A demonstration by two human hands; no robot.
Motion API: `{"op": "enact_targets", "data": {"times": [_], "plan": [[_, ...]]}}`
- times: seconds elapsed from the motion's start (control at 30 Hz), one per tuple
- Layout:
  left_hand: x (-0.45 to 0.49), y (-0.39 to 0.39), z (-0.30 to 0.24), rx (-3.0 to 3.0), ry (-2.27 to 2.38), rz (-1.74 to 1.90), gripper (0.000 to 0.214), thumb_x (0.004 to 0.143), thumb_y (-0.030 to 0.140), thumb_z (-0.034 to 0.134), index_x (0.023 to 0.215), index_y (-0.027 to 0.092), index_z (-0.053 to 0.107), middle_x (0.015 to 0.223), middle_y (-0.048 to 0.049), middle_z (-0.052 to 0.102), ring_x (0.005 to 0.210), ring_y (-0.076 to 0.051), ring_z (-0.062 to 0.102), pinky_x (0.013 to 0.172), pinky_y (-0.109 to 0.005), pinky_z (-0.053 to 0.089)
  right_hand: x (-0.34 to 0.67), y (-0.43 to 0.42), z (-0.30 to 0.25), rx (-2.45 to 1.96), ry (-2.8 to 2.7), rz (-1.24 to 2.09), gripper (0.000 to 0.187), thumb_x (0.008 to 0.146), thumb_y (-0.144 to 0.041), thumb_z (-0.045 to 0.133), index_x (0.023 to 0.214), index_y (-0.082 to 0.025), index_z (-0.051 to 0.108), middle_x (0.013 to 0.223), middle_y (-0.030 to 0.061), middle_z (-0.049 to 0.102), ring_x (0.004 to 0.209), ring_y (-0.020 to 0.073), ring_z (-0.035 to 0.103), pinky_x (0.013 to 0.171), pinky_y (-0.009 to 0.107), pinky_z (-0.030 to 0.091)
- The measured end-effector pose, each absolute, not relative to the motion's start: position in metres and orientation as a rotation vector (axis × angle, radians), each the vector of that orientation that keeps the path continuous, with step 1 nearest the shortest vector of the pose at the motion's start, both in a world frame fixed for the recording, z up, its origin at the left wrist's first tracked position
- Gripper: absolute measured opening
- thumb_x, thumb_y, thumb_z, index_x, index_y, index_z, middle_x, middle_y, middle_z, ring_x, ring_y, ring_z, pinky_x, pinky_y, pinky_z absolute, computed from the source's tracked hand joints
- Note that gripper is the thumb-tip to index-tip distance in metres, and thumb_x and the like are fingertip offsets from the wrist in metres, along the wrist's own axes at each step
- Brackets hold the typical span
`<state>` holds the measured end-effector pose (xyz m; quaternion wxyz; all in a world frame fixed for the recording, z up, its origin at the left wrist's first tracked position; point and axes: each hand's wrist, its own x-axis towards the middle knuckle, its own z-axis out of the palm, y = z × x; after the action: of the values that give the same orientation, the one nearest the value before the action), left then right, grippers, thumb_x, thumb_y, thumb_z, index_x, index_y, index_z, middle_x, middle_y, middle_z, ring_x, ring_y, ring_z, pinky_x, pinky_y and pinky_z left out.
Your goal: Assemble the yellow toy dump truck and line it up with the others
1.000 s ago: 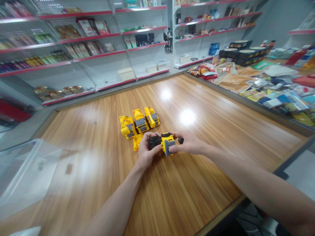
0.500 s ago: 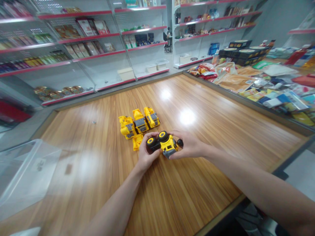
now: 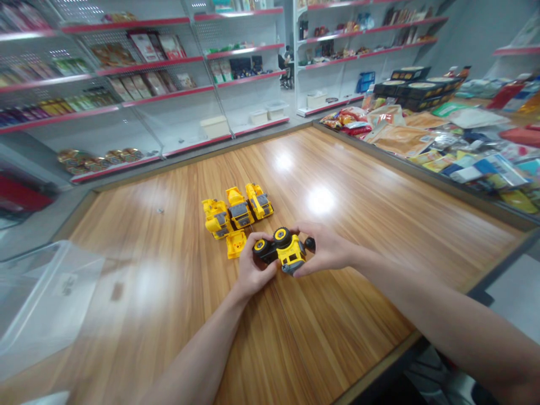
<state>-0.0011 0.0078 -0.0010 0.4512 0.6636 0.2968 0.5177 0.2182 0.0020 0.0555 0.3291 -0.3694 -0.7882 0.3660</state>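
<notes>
Fingers of the left hand (image 3: 252,268) and right hand (image 3: 328,248) grasp a yellow-and-black plastic toy truck (image 3: 291,254), lower centre of frame, newly turned, exposing its yellow-hubbed black wheels (image 3: 282,236).

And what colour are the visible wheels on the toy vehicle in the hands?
The wheels are black with yellow centres, best seen in the head view.

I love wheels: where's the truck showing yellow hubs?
Near the head view's centre, the truck is held between left hand and right hand, right of the small yellow piece.
</notes>
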Motion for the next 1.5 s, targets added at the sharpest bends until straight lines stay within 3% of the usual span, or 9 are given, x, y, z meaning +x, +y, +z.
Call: {"op": "enact_targets", "data": {"times": [0.23,0.53,0.83,1.0,1.07,1.23,1.33,1.5], "plan": [[-0.002,0.007,-0.001,1.598,0.689,1.249,0.042,0.069,0.024,0.074,0.104,0.022,0.051,0.093,-0.0029,0.057,0.079,-0.016,0.056,0.069,-0.027,0.047,0.217,-0.001,0.061,-1.005,-1.999,1.068,0.067,0.05,-0.04,0.089,0.106,-0.015,0.061,0.092,-0.0003,0.064,0.075,0.0135,0.057,0.065,0.024,0.044],[-0.003,0.008,-0.002,1.562,0.644,1.201,0.042,0.069,0.025,0.075,0.104,0.022,0.052,0.099,-0.005,0.058,0.085,-0.019,0.058,0.075,-0.03,0.048,0.214,-0.002,0.055,-1.029,-1.924,1.192,0.066,0.05,-0.041,0.089,0.102,-0.018,0.056,0.087,-0.0029,0.059,0.071,0.0119,0.055,0.06,0.022,0.042],[-0.004,0.011,-0.003,1.477,0.656,1.14,0.044,0.068,0.027,0.077,0.103,0.022,0.052,0.089,-0.0018,0.06,0.075,-0.015,0.058,0.067,-0.026,0.047,0.216,0.003,0.052,-1.084,-1.849,1.283,0.067,0.048,-0.041,0.089,0.104,-0.017,0.06,0.088,-0.0004,0.062,0.078,0.0157,0.056,0.066,0.026,0.045],[-0.003,0.013,-0.005,1.39,0.691,1.122,0.046,0.068,0.029,0.078,0.105,0.023,0.051,0.084,-0.0007,0.061,0.07,-0.015,0.059,0.063,-0.026,0.047,0.216,0.007,0.049,-1.074,-1.656,1.572,0.06,0.058,-0.043,0.084,0.105,-0.014,0.062,0.087,0.0013,0.064,0.074,0.0138,0.057,0.064,0.025,0.045],[-0.003,0.013,-0.006,1.375,0.696,1.124,0.045,0.068,0.03,0.078,0.104,0.023,0.052,0.083,-0.0005,0.06,0.069,-0.015,0.059,0.061,-0.025,0.047,0.214,0.008,0.047,-1.034,-1.551,1.68,0.059,0.059,-0.043,0.083,0.106,-0.013,0.062,0.083,0.0011,0.063,0.066,0.0108,0.054,0.056,0.021,0.041],[-0.002,0.014,-0.006,1.33,0.68,1.121,0.045,0.069,0.032,0.077,0.105,0.024,0.052,0.082,0.0003,0.059,0.063,-0.013,0.058,0.055,-0.024,0.046,0.211,0.007,0.048,-0.994,-1.42,1.818,0.056,0.061,-0.042,0.082,0.106,-0.015,0.061,0.069,-0.0036,0.057,0.044,0.0029,0.033,0.038,0.018,0.018],[-0.002,0.014,-0.005,1.351,0.693,1.127,0.043,0.069,0.032,0.078,0.104,0.024,0.053,0.081,0.0008,0.06,0.062,-0.013,0.057,0.054,-0.023,0.045,0.212,0.007,0.048,-1.014,-1.444,1.782,0.058,0.059,-0.041,0.083,0.105,-0.015,0.061,0.071,-0.0027,0.058,0.049,0.0048,0.04,0.041,0.018,0.025],[-0.003,0.014,-0.006,1.455,0.77,1.217,0.037,0.069,0.031,0.077,0.098,0.022,0.056,0.085,-0.0003,0.06,0.067,-0.013,0.056,0.059,-0.024,0.045,0.213,0.008,0.043,-1.05,-1.563,1.609,0.055,0.061,-0.045,0.082,0.102,-0.013,0.063,0.084,0.0015,0.064,0.07,0.0129,0.057,0.061,0.023,0.044]]}}
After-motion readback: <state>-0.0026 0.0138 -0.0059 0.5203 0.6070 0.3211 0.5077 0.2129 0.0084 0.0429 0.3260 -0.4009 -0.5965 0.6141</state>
